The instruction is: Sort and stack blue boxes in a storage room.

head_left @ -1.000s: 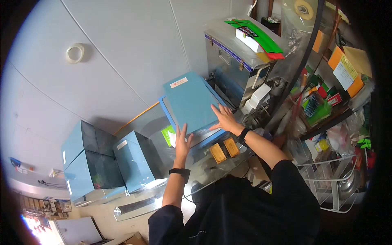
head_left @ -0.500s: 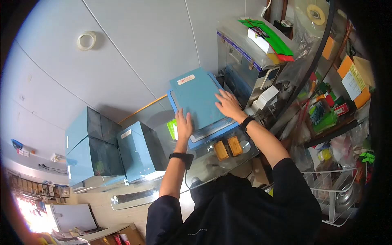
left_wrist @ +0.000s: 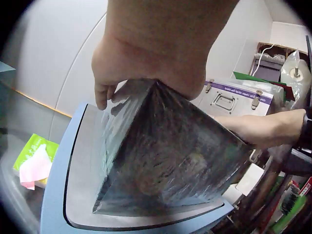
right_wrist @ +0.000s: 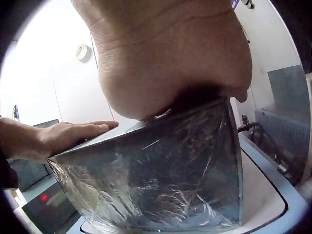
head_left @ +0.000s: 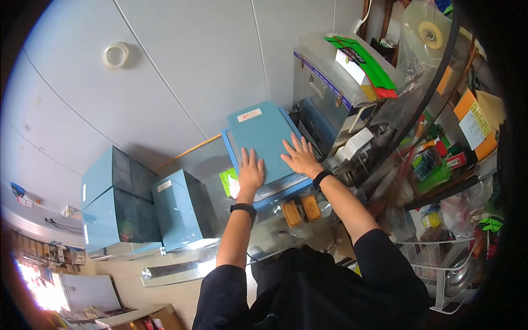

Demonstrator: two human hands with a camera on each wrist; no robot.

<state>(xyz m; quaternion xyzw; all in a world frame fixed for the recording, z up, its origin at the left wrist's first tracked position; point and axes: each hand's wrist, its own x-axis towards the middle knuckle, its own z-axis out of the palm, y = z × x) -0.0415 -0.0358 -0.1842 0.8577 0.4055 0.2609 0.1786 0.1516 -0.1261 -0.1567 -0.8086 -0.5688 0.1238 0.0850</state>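
A teal box (head_left: 267, 137) with a small white label stands on a blue machine (left_wrist: 58, 180) with a grey top plate. Clear film with creases covers the box's dark side (right_wrist: 141, 180). My left hand (head_left: 251, 175) rests on the left front part of the box top, fingers straight and pointing away from me. On the right front part lies my right hand (head_left: 302, 159), its fingers straight and spread. In the left wrist view, the fingertips of the left hand (left_wrist: 151, 63) extend over the box's left edge.
Several more teal boxes (head_left: 181, 209) stand on the glass table to the left. A green tissue pack (left_wrist: 36, 158) lies beside the machine. Two small tan blocks (head_left: 291, 213) sit in front of it. A metal case (head_left: 324, 82) stands behind right, with crowded shelves further right.
Both hands have shifted slightly on the box top; the right hand's fingers, closer together half a second ago, are now spread flatter. The box stays on the machine while the head view shifts.
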